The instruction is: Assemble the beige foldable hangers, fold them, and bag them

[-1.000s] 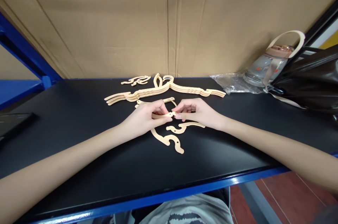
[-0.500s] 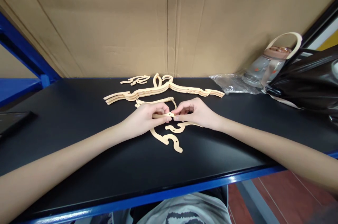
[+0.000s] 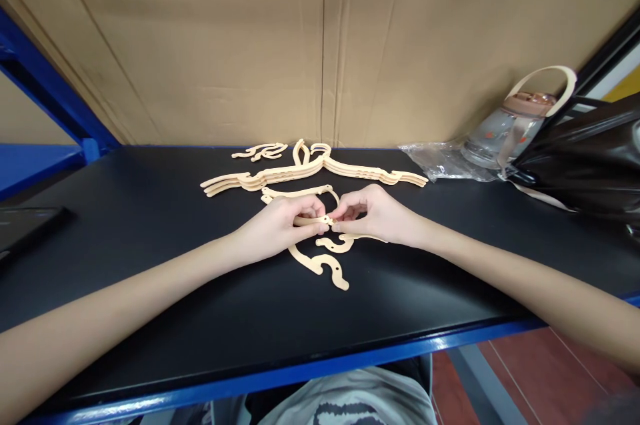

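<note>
Hanger piece (image 3: 319, 219), thin, seemingly light and stiff, best held near its end, is pinched there by left hand (image 3: 275, 228), small part (image 3: 332, 221) being pinched by right hand (image 3: 383, 217).

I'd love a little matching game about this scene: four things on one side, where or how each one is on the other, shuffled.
1. Left hand
2. Bottle
3. Stacked hangers
4. Dark flat object

A. Tilted, with a pinkish lid
B. Partly visible at the picture's left edge
C. Pinching a pale piece
D. Lying near the back of the black table, around its middle

Right pairs: 1-C, 2-A, 3-D, 4-B
</note>
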`<state>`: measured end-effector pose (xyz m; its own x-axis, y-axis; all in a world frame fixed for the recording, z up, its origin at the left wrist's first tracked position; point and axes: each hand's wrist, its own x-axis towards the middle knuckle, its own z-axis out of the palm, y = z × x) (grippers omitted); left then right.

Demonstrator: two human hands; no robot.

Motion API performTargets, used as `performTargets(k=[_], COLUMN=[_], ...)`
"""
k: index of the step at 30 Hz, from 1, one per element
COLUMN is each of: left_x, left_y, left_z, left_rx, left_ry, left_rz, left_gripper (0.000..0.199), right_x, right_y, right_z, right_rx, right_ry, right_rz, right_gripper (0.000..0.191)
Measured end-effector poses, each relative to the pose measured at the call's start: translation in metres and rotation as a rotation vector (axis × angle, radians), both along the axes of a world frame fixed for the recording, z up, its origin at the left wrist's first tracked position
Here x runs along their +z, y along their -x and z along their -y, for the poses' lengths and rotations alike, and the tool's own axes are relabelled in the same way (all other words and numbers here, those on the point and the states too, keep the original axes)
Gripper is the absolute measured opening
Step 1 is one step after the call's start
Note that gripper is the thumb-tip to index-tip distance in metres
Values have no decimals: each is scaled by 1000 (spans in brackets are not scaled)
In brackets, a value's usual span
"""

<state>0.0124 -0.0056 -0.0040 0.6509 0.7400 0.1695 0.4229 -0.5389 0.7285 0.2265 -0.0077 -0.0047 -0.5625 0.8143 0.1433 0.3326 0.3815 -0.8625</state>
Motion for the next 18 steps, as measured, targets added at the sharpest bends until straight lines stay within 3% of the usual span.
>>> performTargets(k=[10,18], left_x=[-1,-4], left_y=[0,1], left_z=[2,3], left_rx=[7,8], left_ry=[-53,-39], left_rz=[-15,-2], left_gripper=[19,18], right_x=[6,8], right_y=[4,3], right_z=[6,6], right_rx=[-48,-21], right_ry=[-157,-112], right_rz=[103,111], right_gripper=[10,9])
